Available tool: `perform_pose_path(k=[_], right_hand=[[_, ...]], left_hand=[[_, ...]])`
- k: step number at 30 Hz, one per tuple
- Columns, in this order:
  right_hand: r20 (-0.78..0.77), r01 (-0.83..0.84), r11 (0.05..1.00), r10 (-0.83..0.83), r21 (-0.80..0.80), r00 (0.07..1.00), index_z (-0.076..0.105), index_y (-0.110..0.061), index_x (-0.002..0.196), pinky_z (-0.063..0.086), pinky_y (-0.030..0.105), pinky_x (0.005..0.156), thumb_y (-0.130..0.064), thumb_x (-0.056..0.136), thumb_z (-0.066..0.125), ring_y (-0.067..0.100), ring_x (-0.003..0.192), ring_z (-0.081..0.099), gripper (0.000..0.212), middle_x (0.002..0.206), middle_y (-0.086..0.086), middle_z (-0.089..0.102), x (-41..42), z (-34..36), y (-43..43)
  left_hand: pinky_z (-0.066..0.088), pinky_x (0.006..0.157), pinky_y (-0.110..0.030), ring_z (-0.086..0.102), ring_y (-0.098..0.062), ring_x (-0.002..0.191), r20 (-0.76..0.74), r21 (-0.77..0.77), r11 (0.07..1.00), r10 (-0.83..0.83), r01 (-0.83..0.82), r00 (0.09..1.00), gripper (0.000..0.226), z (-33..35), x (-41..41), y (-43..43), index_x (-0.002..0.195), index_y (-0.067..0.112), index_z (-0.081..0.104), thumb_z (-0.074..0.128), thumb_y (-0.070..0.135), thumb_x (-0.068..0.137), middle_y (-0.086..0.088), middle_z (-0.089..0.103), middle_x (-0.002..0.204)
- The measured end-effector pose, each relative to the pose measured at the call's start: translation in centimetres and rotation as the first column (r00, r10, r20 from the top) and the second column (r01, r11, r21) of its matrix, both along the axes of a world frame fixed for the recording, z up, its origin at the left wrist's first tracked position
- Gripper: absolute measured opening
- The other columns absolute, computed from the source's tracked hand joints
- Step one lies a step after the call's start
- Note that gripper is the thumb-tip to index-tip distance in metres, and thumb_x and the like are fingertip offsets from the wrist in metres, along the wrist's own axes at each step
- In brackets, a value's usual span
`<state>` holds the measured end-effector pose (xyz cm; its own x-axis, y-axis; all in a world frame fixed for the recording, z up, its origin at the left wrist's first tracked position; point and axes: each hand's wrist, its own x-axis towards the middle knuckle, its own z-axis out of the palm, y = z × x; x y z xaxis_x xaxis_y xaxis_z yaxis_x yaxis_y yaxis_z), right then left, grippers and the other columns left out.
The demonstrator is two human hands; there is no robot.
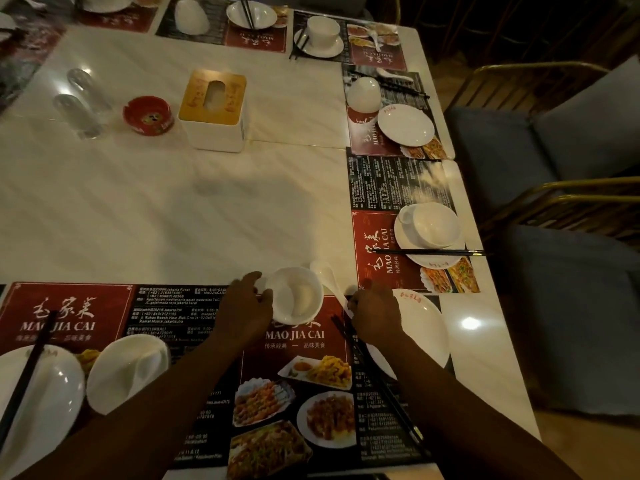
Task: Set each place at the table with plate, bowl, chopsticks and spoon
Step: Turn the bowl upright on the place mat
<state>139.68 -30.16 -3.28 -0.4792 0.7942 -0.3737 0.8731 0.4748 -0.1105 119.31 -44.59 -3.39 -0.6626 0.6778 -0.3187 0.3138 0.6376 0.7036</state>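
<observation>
- The bowl [298, 297] sits at the lower centre of the frame, on the top edge of the nearest placemat [304, 344]. Its inside is turned towards the camera.
- The left hand [246, 306] grips the bowl at its left rim, with the fingers curled over the edge.
- The bowl looks like glazed white ceramic. I judge it stiff, fairly light, smooth enough to slip, and likely to chip if knocked against the stone-look table [173, 220].
- The rim is a fair place to hold it for a short slide. For a lift, a thumb inside the rim and fingers under the wall would be safer.
- The spoon [327, 273] lies just right of the bowl, with its handle running down towards the right hand [375, 313].
- It looks like the same glazed ware, so small, slick and brittle, and best taken by the handle.
- The plate [427, 327] lies at the lower right, partly under the right hand and wrist.
- It is flat and thin-edged, so it should be lifted at the rim with fingers under it.
- The chopsticks [391, 393] run as a dark pair slanting from beside the right hand down to the lower right, across the placemat.
- They are light and stiff and apt to roll. They are best pinched together near the middle so that they stay paired.
- The right hand's fingers are bent at the top ends of the chopsticks and near the spoon handle. In this dim light I cannot tell whether they pinch either one or only rest there.
</observation>
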Motion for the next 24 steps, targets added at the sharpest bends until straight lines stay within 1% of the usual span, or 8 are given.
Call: perform_pose_path(k=[3, 5, 9, 11, 15, 17, 21, 24], right_hand=[[-0.043, -0.046, 0.997, 0.049, 0.059, 0.998, 0.069, -0.023, 0.117, 0.047, 0.035, 0.098, -0.031, 0.09, 0.068, 0.024, 0.115, 0.051, 0.029, 0.123, 0.005, 0.057, 0.4, -0.3, 0.0], [-0.103, -0.025, 0.997, 0.032, 0.069, 0.994, 0.071, -0.022, 0.116, 0.046, 0.034, 0.1, -0.032, 0.092, 0.065, 0.022, 0.115, 0.052, 0.027, 0.123, 0.004, 0.059, 0.7, -0.4, 0.1], [-0.314, 0.097, 0.993, -0.072, 0.064, 0.947, 0.072, -0.018, 0.109, 0.046, 0.034, 0.098, -0.032, 0.094, 0.061, 0.023, 0.113, 0.053, 0.023, 0.12, 0.004, 0.06, 3.1, 0.1, 0.9], [-0.373, 0.249, 0.963, -0.195, 0.102, 0.907, 0.068, -0.016, 0.111, 0.049, 0.038, 0.095, -0.029, 0.09, 0.065, 0.028, 0.112, 0.056, 0.024, 0.117, 0.008, 0.061, 5.9, 0.7, 1.8], [-0.201, 0.504, 0.863, -0.489, 0.031, 0.849, 0.051, -0.015, 0.123, 0.053, 0.043, 0.09, -0.038, 0.09, 0.064, 0.031, 0.109, 0.057, 0.043, 0.118, 0.013, 0.057, 13.1, 0.5, 2.8], [-0.168, 0.5, 0.86, -0.509, -0.097, 0.844, 0.049, -0.011, 0.125, 0.055, 0.043, 0.09, -0.039, 0.091, 0.063, 0.031, 0.107, 0.061, 0.046, 0.116, 0.012, 0.059, 15.6, -0.3, 2.2], [-0.286, 0.496, 0.818, -0.57, -0.293, 0.77, 0.052, -0.009, 0.129, 0.056, 0.04, 0.089, -0.027, 0.091, 0.067, 0.032, 0.104, 0.066, 0.045, 0.111, 0.011, 0.068, 17.6, -1.9, 1.2], [-0.372, 0.503, 0.785, -0.617, -0.362, 0.694, 0.06, -0.019, 0.115, 0.056, 0.041, 0.086, -0.022, 0.09, 0.069, 0.026, 0.097, 0.066, 0.027, 0.097, -0.001, 0.067, 18.3, -2.3, 1.9]], left_hand=[[0.054, 0.079, -0.037, 0.057, -0.02, 0.099, -0.18, 0.12, 0.992, -0.015, 0.037, 0.983, 0.043, 1.6, 0.9, 0.1, 0.134, 0.019, 0.053, 0.062, 0.023, 0.093, -0.005, 0.053, 0.116], [0.052, 0.076, -0.031, 0.055, -0.013, 0.093, -0.268, 0.22, 0.969, -0.054, 0.115, 0.962, 0.039, 2.5, 2.2, 0.4, 0.129, 0.018, 0.055, 0.063, 0.019, 0.091, 0.0, 0.052, 0.11], [0.045, 0.073, -0.012, 0.055, -0.001, 0.082, -0.248, 0.312, 0.893, -0.254, 0.326, 0.935, 0.026, 3.1, 6.9, 1.7, 0.119, 0.023, 0.058, 0.058, 0.017, 0.094, 0.012, 0.056, 0.104], [0.053, 0.077, -0.023, 0.06, -0.003, 0.084, -0.151, 0.283, 0.862, -0.393, 0.421, 0.907, 0.025, 2.7, 9.8, 2.5, 0.117, 0.021, 0.063, 0.057, 0.019, 0.094, 0.009, 0.065, 0.1], [0.049, 0.093, -0.038, 0.058, -0.016, 0.103, -0.08, 0.17, 0.84, -0.509, 0.515, 0.857, 0.032, 1.1, 14.1, 4.9, 0.122, 0.015, 0.061, 0.059, 0.018, 0.091, -0.003, 0.064, 0.111], [0.046, 0.101, -0.038, 0.053, -0.018, 0.115, -0.07, 0.078, 0.876, -0.472, 0.476, 0.879, 0.041, 0.5, 15.1, 6.2, 0.131, 0.018, 0.055, 0.057, 0.021, 0.09, -0.003, 0.058, 0.123], [0.045, 0.105, -0.036, 0.052, -0.021, 0.122, -0.041, -0.051, 0.892, -0.452, 0.45, 0.891, 0.05, -0.4, 15.8, 7.7, 0.137, 0.019, 0.05, 0.06, 0.022, 0.088, -0.004, 0.053, 0.13], [0.044, 0.105, -0.033, 0.053, -0.018, 0.121, -0.036, -0.071, 0.875, -0.482, 0.479, 0.875, 0.047, -0.9, 16.0, 7.9, 0.135, 0.021, 0.052, 0.06, 0.021, 0.089, -0.001, 0.057, 0.129]])
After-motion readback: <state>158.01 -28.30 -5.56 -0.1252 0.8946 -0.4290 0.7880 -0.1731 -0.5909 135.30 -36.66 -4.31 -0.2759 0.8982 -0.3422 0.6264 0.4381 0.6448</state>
